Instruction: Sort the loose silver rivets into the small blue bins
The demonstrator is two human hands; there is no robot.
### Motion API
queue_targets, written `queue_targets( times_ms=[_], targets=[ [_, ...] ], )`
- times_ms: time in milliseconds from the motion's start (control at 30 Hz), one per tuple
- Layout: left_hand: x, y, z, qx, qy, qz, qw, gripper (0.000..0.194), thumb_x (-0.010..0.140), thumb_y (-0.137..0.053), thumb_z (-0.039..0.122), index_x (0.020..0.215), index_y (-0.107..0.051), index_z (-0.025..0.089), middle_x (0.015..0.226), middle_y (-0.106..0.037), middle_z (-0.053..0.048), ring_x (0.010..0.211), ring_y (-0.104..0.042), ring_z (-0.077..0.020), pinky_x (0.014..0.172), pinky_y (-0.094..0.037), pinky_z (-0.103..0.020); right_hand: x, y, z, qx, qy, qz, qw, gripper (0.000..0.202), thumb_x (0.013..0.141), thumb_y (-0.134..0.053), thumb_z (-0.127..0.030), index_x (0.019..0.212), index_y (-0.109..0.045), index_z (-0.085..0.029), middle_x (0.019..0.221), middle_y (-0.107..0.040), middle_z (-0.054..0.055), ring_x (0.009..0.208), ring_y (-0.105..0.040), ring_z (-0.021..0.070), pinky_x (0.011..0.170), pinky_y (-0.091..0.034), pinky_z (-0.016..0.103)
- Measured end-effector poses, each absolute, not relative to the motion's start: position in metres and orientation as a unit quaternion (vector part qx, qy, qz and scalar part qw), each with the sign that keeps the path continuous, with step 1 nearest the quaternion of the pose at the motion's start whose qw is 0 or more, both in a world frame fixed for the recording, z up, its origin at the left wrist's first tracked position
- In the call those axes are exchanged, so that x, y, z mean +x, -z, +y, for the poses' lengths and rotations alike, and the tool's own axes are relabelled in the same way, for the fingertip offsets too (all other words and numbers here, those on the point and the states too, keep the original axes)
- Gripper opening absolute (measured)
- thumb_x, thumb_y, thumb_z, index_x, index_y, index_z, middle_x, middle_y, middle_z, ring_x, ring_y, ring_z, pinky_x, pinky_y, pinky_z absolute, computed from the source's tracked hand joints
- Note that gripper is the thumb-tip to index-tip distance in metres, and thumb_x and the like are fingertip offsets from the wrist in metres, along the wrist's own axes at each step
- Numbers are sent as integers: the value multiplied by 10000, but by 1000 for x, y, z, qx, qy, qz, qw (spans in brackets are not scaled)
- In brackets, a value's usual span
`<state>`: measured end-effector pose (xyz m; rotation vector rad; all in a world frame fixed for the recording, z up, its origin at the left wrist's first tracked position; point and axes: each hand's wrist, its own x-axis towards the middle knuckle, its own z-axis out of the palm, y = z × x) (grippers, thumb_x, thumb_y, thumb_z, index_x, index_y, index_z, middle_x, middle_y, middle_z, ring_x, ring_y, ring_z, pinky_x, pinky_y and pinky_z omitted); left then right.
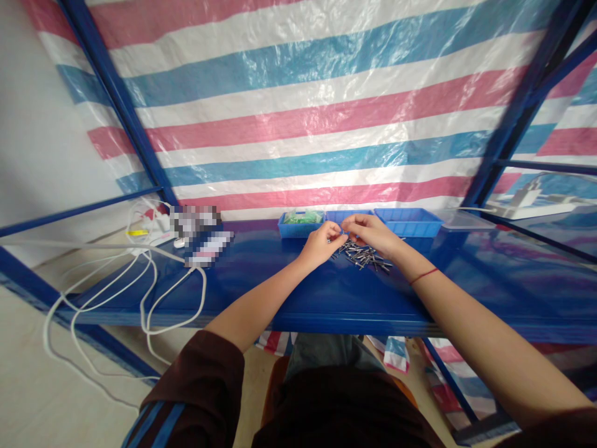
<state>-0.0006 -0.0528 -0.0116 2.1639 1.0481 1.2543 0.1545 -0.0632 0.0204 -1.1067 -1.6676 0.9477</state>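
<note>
My left hand [321,242] and my right hand [370,233] meet over a blue metal shelf, fingers curled and thumbs pinched close together. Whatever sits between the fingertips is too small and too covered to make out. Just below them lies a loose pile of thin, dark metal pins or screws [366,256]; their exact kind cannot be told. Behind my left hand stands a blue bin [290,231] with clear-and-green plastic packets [303,217] in it. A second blue bin [349,214] is partly hidden by my hands, and a third blue bin [413,230] stands behind my right wrist.
White cables [152,292] hang over the shelf's left front edge, near blurred-out items [196,224]. A clear plastic lid [466,219] lies right of the bins. A white power strip [532,204] is at far right. Blue posts [119,99] and a striped sheet [298,118] close the back.
</note>
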Motion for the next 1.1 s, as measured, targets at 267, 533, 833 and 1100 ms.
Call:
queue_targets(
  times_ms=[267, 533, 833, 1100],
  targets=[
    [-2, 16, -47, 784, -439, 379, 222, 170, 791, -574, 317, 826, -586, 151, 765, -651, -10, 720, -592, -127, 689, -456, -243, 153, -19, -63, -421, -146, -781, 437, 144, 735, -547, -295, 728, -600, -161, 735, -643, 40, 647, -551, 142, 638, -429, 277],
    [-2, 11, -45, 773, -455, 372, 237, 126, 799, -570, 268, 843, -586, 152, 862, -667, -32, 795, -616, -143, 761, -477, -261, 150, -23, -71, -382, -72, -809, 440, 134, 765, -528, -283, 746, -606, -176, 769, -641, 48, 650, -551, 147, 627, -433, 279],
    [-4, 12, -42, 733, -511, 383, 236, 126, 793, -583, 249, 885, -608, 166, 882, -690, -41, 873, -649, -157, 815, -485, -280, 157, -25, -67, -411, -34, -790, 454, 126, 724, -536, -257, 729, -634, -178, 748, -631, 44, 620, -530, 141, 630, -425, 285],
    [-6, 6, -48, 763, -452, 413, 205, 464, 783, -595, 220, 1226, -469, 166, 984, -661, -69, 903, -622, -161, 846, -478, -314, 167, -17, -53, -470, -166, -787, 363, 190, 715, -513, -293, 672, -643, -162, 644, -623, 12, 587, -527, 127, 589, -403, 258]
  ],
)
